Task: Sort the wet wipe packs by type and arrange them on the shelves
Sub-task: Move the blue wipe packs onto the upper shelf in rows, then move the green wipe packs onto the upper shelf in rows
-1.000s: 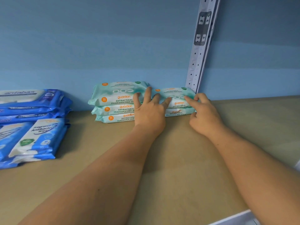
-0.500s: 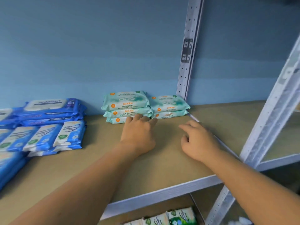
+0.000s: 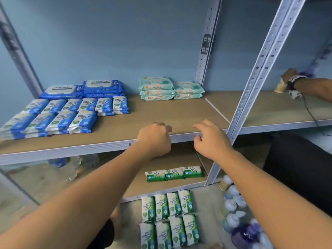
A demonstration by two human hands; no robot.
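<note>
Both hands empty at the upper shelf (image 3: 161, 114) edge.
Left grip (image 3: 154, 139) curled, right grip (image 3: 210, 139) slack, nothing held. Green packs (image 3: 168, 218) on the floor are best gathered in rows and laid beside those on the lower shelf (image 3: 161, 188).

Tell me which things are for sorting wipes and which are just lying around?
For the job:
mint-green soft wipe packs stacked at the shelf's back;
dark blue wipe packs with white lids;
small blue-and-white wipe packs in rows;
small green-and-white wipe packs on the lower shelf and the floor.

Just lying about:
clear plastic water bottles on the lower shelf;
blurred heap of pale round things, floor right.
</note>
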